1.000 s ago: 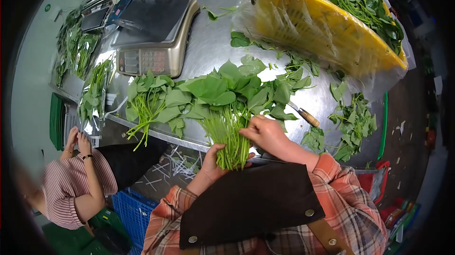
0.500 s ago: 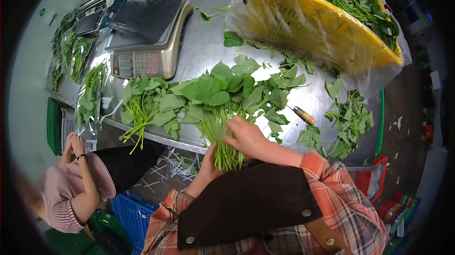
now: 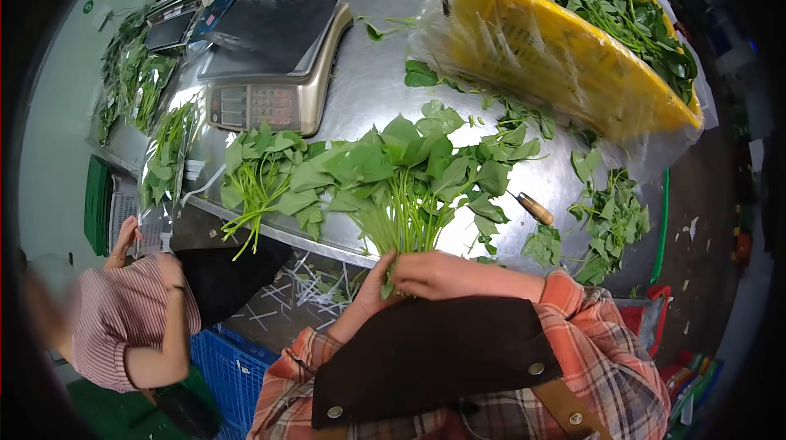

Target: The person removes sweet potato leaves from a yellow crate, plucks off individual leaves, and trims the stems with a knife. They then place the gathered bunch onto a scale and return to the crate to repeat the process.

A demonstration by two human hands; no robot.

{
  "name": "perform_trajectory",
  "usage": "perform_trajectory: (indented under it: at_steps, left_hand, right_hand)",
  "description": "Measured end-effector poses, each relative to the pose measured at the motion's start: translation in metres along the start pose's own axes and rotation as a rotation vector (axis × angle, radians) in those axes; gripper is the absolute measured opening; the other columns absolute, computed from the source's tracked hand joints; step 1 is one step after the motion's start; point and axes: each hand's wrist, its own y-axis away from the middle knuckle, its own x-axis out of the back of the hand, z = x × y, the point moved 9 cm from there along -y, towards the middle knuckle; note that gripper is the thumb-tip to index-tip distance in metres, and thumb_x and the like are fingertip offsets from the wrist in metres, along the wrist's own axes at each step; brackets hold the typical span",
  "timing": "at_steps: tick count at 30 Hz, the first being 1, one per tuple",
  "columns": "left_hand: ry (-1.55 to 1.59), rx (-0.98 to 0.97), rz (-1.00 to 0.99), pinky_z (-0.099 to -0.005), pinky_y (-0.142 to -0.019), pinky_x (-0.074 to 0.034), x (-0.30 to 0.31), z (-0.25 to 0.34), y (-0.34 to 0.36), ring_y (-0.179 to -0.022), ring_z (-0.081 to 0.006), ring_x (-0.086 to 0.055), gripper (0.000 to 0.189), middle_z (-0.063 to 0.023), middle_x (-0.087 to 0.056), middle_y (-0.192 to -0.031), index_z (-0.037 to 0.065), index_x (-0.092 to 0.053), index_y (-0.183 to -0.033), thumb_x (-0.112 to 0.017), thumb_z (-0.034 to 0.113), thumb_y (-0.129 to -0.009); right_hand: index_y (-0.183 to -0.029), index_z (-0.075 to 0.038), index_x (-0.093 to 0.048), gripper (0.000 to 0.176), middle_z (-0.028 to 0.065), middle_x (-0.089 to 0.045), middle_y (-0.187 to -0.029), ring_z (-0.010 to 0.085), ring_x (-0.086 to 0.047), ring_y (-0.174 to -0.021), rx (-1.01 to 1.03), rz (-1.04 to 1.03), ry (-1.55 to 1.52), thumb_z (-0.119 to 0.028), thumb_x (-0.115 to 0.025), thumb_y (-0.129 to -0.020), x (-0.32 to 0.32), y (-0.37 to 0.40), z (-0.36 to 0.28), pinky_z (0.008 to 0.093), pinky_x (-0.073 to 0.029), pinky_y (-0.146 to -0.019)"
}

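Note:
A bunch of leafy greens [image 3: 409, 215] with long pale stems lies at the table's near edge, leaves pointing away from me. My left hand [image 3: 375, 288] is closed round the lower stems from the left. From the right, my right hand [image 3: 438, 275] grips the same stem ends, its fingers curled and partly hiding the left fingers. A smaller bunch of greens [image 3: 260, 182] rests to the left, its stems hanging over the edge. To the right lies a small wooden-handled knife [image 3: 536, 208], with loose leafy sprigs [image 3: 612, 223] beyond it.
A yellow crate [image 3: 565, 55] lined with clear plastic holds more greens at the back right. At the back left stands a scale [image 3: 262, 104]. Bagged greens [image 3: 168, 153] lie near a co-worker [image 3: 135, 317] at the left. A blue crate [image 3: 233, 374] is below.
Both my hands have slid down toward the stem ends, and the stems fan out more. The co-worker's hands have moved apart. The view has shifted slightly.

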Motion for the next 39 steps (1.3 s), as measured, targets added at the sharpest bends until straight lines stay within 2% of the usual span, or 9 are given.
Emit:
perform_trajectory:
  at_steps: [8,12,15,18,24,28,32,35,39]
  left_hand:
    - [0.046,0.175,0.039,-0.0348,-0.073,-0.053,0.005,-0.016,-0.010,-0.080,-0.0216,-0.062,0.029,-0.0127,-0.063,-0.089,0.000,-0.057,-0.101,-0.062,0.021,-0.081]
    - [0.119,0.168,-0.140,-0.0355,-0.075,-0.050,-0.002,-0.018,-0.012,-0.080,-0.0202,-0.059,0.025,-0.0105,-0.060,-0.088,-0.001,-0.057,-0.096,-0.060,0.020,-0.082]
    - [0.081,0.133,-0.136,-0.0337,-0.072,-0.047,-0.011,-0.017,-0.006,-0.077,-0.0178,-0.054,0.024,-0.0087,-0.056,-0.087,0.000,-0.054,-0.097,-0.059,0.019,-0.082]
    - [0.078,0.113,-0.182,-0.0316,-0.068,-0.043,-0.021,-0.011,-0.003,-0.071,-0.0157,-0.049,0.028,-0.0076,-0.053,-0.086,0.001,-0.050,-0.102,-0.058,0.019,-0.081]
    - [-0.060,-0.006,-0.235,-0.0280,-0.056,-0.038,-0.042,0.022,0.014,-0.060,-0.0130,-0.047,0.029,-0.0094,-0.054,-0.084,0.001,-0.050,-0.101,-0.059,0.015,-0.078]
    - [-0.625,-0.349,0.007,-0.0329,-0.051,-0.043,-0.076,0.110,0.036,-0.059,-0.0174,-0.055,0.026,-0.0112,-0.059,-0.080,-0.001,-0.052,-0.101,-0.057,0.008,-0.076]
    - [-1.896,-0.960,0.564,-0.0358,-0.058,-0.049,-0.101,0.173,0.038,-0.064,-0.0265,-0.062,0.039,-0.0170,-0.063,-0.082,-0.002,-0.047,-0.107,-0.060,0.004,-0.070]
    - [-2.261,-0.724,0.758,-0.0366,-0.059,-0.050,-0.085,0.128,0.013,-0.067,-0.0300,-0.062,0.063,-0.0192,-0.059,-0.083,-0.008,-0.035,-0.124,-0.063,0.007,-0.069]
    - [-2.323,-0.690,0.724,-0.0361,-0.060,-0.050,-0.084,0.098,0.020,-0.070,-0.0309,-0.061,0.075,-0.0190,-0.054,-0.086,-0.013,-0.026,-0.130,-0.064,0.007,-0.069]
  right_hand:
    - [-0.090,-0.003,-0.050,0.010,0.0112,-0.053,-0.082,0.0254,-0.056,-0.073,0.029,-0.203,-0.362,-0.008,-0.056,-0.084,-0.025,0.008,-0.023,0.0337,-0.043,-0.066]
    - [-0.099,-0.004,-0.061,0.019,0.0058,-0.059,-0.088,0.0133,-0.056,-0.079,-0.610,-0.063,-0.593,-0.011,-0.061,-0.081,0.037,0.057,0.003,0.0275,-0.045,-0.071]
    - [-0.097,-0.003,-0.061,0.025,0.0121,-0.059,-0.083,0.0194,-0.060,-0.072,-0.734,0.349,0.633,-0.019,-0.065,-0.077,0.130,0.104,0.064,0.0321,-0.047,-0.067]
    - [-0.090,-0.001,-0.061,0.024,0.0122,-0.059,-0.074,0.0197,-0.058,-0.069,-0.789,0.486,0.138,-0.022,-0.064,-0.080,0.105,0.090,0.122,0.0334,-0.046,-0.066]
    - [-0.087,-0.001,-0.054,0.027,0.0108,-0.057,-0.065,0.0189,-0.054,-0.057,-0.704,0.715,0.193,-0.026,-0.062,-0.081,0.118,0.085,0.135,0.0331,-0.044,-0.058]
    - [-0.099,-0.002,-0.053,0.033,0.0105,-0.061,-0.072,0.0189,-0.060,-0.068,-0.743,0.315,0.357,-0.028,-0.062,-0.082,0.092,0.064,0.075,0.0330,-0.048,-0.064]
    - [-0.123,0.001,-0.041,0.051,0.0141,-0.056,-0.112,0.0229,-0.053,-0.106,-0.532,0.051,-0.854,-0.037,-0.051,-0.090,0.009,0.012,0.052,0.0323,-0.043,-0.090]
    - [-0.129,-0.003,-0.036,0.053,0.0130,-0.045,-0.127,0.0226,-0.046,-0.115,-0.641,0.179,-1.803,-0.036,-0.051,-0.091,-0.035,-0.021,0.110,0.0358,-0.034,-0.100]
    - [-0.123,-0.006,-0.043,0.042,0.0061,-0.050,-0.123,0.0194,-0.046,-0.114,-0.340,0.598,-1.779,-0.025,-0.056,-0.088,-0.015,-0.021,0.106,0.0381,-0.031,-0.101]
